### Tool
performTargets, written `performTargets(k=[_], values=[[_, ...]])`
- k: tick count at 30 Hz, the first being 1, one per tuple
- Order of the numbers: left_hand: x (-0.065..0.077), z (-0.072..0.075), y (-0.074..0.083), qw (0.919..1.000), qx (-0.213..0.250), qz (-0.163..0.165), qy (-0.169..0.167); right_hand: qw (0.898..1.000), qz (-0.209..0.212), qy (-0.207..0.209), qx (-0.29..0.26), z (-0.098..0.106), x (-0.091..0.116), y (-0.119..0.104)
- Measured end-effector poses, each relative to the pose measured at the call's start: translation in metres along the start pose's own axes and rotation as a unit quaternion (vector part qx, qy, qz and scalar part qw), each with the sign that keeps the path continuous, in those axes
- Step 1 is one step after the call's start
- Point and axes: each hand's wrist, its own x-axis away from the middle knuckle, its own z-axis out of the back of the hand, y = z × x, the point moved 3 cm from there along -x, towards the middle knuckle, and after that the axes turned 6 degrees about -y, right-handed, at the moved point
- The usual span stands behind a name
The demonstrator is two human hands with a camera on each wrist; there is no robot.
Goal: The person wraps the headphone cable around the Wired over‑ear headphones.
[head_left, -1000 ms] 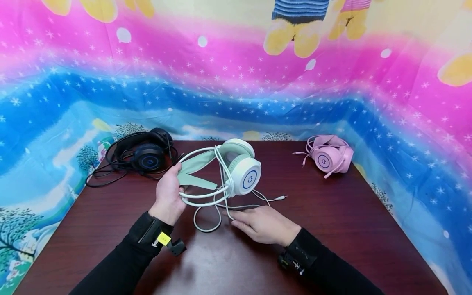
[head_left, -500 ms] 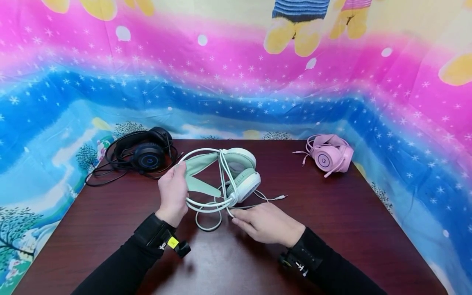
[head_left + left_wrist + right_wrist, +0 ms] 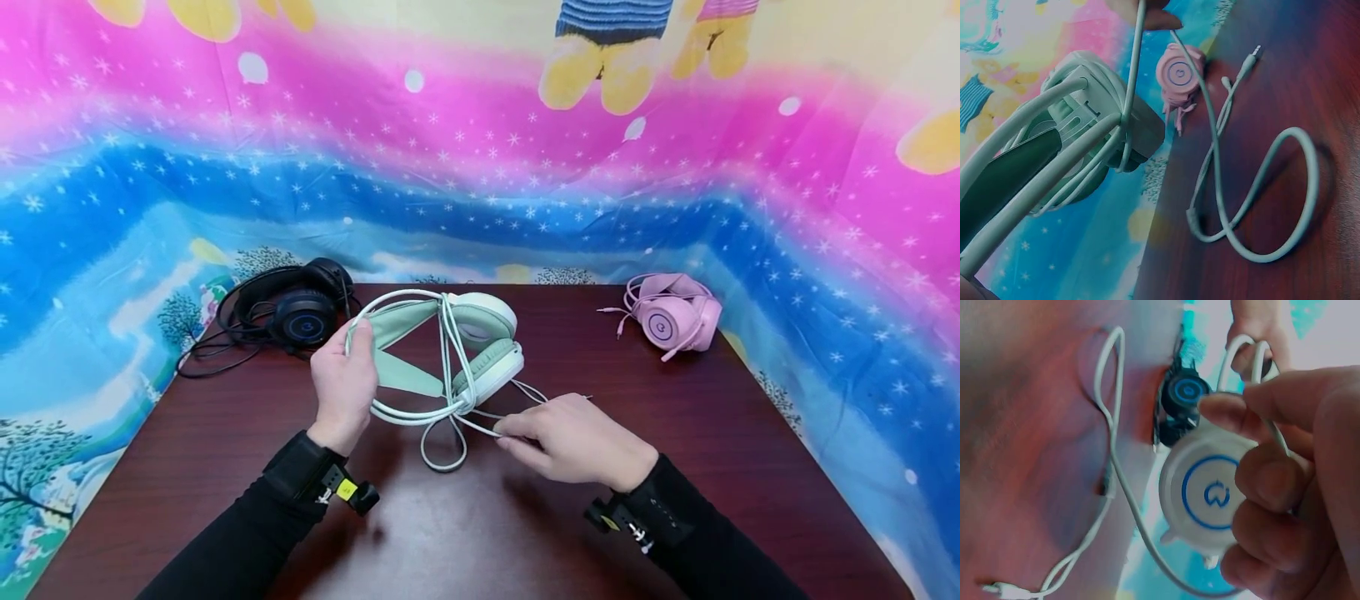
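My left hand [image 3: 345, 387] grips the headband of white and mint-green headphones [image 3: 497, 377], holding them above the table. Their pale cable [image 3: 480, 430] is wound several times around the headband and ear cups. To the right and a little lower, my right hand [image 3: 579, 442] pinches a length of that cable between thumb and forefinger. A loose cable loop [image 3: 1314, 181] hangs low by the table in the left wrist view, along with the metal-tipped plug [image 3: 1249, 64]. The right wrist view shows one ear cup [image 3: 1200, 500] with a blue ring logo, partly hidden behind the curled fingers.
Black headphones [image 3: 303, 317] with a tangled cord lie at the table's back left. Pink headphones [image 3: 667, 321] with a wrapped cord sit at the back right. A patterned cloth [image 3: 480, 167] hangs around the dark wooden table [image 3: 450, 542].
The held headphones have turned, so the near ear cup's logo no longer faces the head camera. My right hand has moved right with the cable, and the loose loop has shifted right.
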Motion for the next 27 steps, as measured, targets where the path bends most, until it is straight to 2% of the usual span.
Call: performTargets(k=[5,9,12,17,20,27], values=[[-0.004,0.003,0.003,1.0000,-0.007,0.000,-0.001,1.000,0.001,-0.020,-0.017,0.009,0.007,0.007],[-0.006,0.007,0.002,0.9998,-0.010,0.000,0.016,0.998,-0.011,-0.035,-0.051,0.012,0.013,0.013],[-0.007,0.009,0.005,0.9992,-0.007,-0.015,0.036,0.997,-0.019,-0.035,-0.069,0.014,0.017,0.017],[-0.011,0.011,0.011,0.9975,-0.016,-0.044,0.053,0.998,-0.017,-0.020,-0.059,0.020,0.023,0.020],[-0.011,0.012,0.013,0.9980,-0.027,-0.042,0.039,0.999,-0.008,0.005,-0.040,0.026,0.026,0.021],[-0.007,0.009,0.013,0.9964,-0.071,-0.002,-0.045,0.996,0.005,0.089,0.014,0.036,0.030,0.028]])
